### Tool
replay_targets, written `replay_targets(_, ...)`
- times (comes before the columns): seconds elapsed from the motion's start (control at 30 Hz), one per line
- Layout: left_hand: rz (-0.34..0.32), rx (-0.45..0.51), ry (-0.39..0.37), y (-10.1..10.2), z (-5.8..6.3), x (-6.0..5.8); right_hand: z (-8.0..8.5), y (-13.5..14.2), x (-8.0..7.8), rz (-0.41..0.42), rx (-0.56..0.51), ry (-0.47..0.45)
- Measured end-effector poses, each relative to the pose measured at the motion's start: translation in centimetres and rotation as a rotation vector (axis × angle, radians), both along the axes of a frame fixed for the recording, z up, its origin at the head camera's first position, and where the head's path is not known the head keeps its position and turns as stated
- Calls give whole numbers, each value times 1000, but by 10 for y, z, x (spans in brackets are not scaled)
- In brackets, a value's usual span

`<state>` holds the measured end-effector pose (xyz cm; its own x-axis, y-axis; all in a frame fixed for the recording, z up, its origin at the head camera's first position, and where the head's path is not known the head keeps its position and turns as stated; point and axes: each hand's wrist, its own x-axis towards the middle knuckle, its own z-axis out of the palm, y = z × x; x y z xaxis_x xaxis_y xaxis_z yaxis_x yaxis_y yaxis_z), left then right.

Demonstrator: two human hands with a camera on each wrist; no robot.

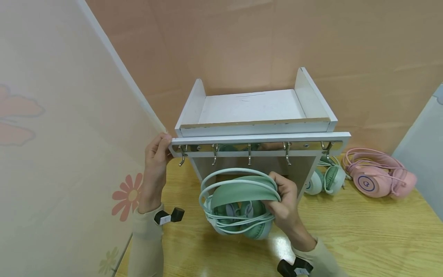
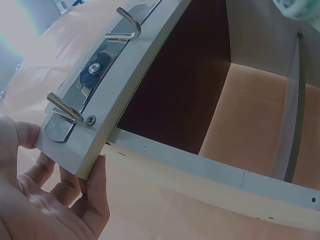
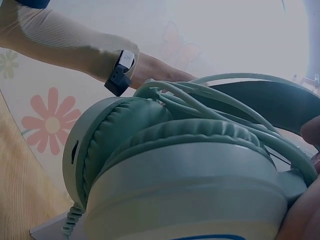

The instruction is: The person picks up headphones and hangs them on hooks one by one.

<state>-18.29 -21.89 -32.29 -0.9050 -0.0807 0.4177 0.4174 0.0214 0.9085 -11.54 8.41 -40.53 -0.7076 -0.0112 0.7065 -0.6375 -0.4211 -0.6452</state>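
My right hand (image 1: 285, 202) grips a pair of mint green headphones (image 1: 242, 188) by the right side of the headband, with the cable wound round them. They hang in front of a white shelf unit (image 1: 252, 129), below its rail of several metal hooks (image 1: 249, 154). In the right wrist view the ear cups (image 3: 190, 170) fill the lower middle. My left hand (image 1: 157, 161) holds the left end of the hook rail, thumb on top. Up close in the left wrist view, its fingers (image 2: 97, 200) curl round the rail's corner beside the end hook (image 2: 65, 107).
On the wooden table (image 1: 346, 238), right of the shelf, lie another green pair of headphones (image 1: 325, 179) and a pink pair (image 1: 377, 177). A pale flowered panel (image 1: 86, 134) stands close on the left. Brown paper (image 1: 277, 42) covers the back, and a light panel (image 1: 425, 154) stands at right.
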Motion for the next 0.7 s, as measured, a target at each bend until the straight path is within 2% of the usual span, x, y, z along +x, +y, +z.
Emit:
replay_targets(0.37, -5, 21, 0, 1, 0, -1, 7, -9, 3, -41, 46, 19)
replay_targets(0.7, 0, 17, 5, 2, 1, 1, 8, -14, 3, -81, 77, -4)
